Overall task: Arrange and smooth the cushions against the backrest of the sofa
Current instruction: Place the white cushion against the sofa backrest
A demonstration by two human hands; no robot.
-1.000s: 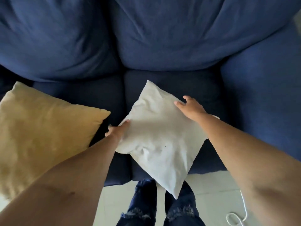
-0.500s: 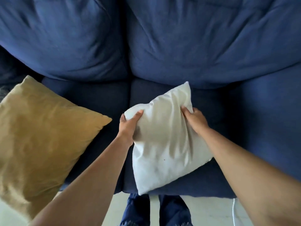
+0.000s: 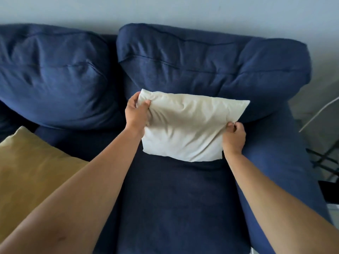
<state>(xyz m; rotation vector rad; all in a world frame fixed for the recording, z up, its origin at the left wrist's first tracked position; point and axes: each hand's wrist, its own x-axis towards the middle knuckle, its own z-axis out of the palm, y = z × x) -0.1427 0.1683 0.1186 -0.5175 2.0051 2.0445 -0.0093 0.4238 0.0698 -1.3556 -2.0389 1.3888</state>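
- My left hand (image 3: 136, 113) pinches the upper left corner of the white cushion (image 3: 185, 129); my thumb lies across the front of the fabric and the other fingers (image 3: 132, 98) curl behind the corner, so the cloth bunches into folds there.
- My right hand (image 3: 233, 137) grips the right edge of the same cushion, lower down than the left hand, with the fingers closed on the fabric just below its upper right corner.
- The white cushion stands between my two hands, leaning back against the right blue back cushion (image 3: 211, 59), its lower edge down on the blue seat (image 3: 174, 198).
- Its top edge slopes: the left corner sits higher in my grip, and the right corner points out toward the armrest (image 3: 278, 162).
- The cushion's face is creased, with wrinkles running from my left fingers toward the middle.
- The left blue back cushion (image 3: 51, 74) sits beside the right one, touching it along a dark seam, and is well apart from the white cushion.
- A yellow cushion (image 3: 31, 173) lies on the seat at the left, partly under my left forearm in view, and apart from the white one.
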